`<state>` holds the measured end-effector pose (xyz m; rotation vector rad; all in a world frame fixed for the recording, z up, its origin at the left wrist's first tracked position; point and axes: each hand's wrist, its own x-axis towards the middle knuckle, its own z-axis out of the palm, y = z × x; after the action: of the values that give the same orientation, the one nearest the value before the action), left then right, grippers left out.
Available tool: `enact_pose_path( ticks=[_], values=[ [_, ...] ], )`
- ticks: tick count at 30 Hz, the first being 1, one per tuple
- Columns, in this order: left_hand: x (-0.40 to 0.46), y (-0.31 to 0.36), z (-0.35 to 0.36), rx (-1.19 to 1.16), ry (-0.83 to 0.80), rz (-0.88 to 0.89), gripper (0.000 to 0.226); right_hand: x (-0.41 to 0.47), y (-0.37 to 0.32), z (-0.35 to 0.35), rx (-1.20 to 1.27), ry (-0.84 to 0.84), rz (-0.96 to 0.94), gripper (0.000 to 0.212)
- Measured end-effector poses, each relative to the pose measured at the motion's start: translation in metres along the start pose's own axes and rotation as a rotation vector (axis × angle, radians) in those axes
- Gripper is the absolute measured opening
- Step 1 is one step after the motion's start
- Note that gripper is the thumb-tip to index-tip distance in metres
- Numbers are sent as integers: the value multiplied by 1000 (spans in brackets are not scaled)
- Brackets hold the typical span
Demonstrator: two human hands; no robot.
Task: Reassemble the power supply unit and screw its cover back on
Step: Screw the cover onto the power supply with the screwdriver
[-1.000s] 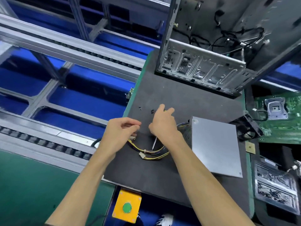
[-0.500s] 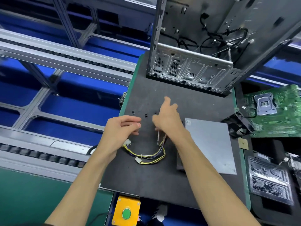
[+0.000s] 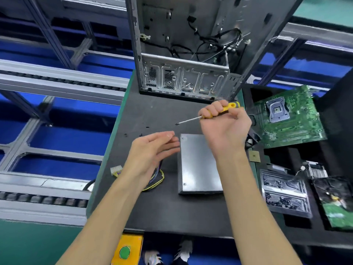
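R hand now lifted, gripping screwdriver at PSU's 12 o'clock; L hand released off cables. Screwing prob. next.

Right hand lifted away from the cable bundle, now fisted round the yellow screwdriver with the tip beyond its knuckles, left hand uncurled, fingers straight, tips just beside the power supply unit
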<state>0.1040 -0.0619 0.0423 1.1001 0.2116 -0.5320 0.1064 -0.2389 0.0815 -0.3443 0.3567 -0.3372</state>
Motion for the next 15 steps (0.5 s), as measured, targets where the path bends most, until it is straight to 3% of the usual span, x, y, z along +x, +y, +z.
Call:
enact_pose_path(
  ticks=[3,8,11,15],
  values=[
    [-1,-4,16,-52,7,-14,15,-6,-12,-13,66,-20,5,2],
    [-5,-10,39,-36,22,21,17,-10,-26,-27,103,1,61,14],
    [-7,-12,47,25,17,64,17,-10,-35,-32,126,0,87,23],
    [-10,-17,56,161,83,142,13,-9,-44,-35,119,-45,101,18]
  ],
)
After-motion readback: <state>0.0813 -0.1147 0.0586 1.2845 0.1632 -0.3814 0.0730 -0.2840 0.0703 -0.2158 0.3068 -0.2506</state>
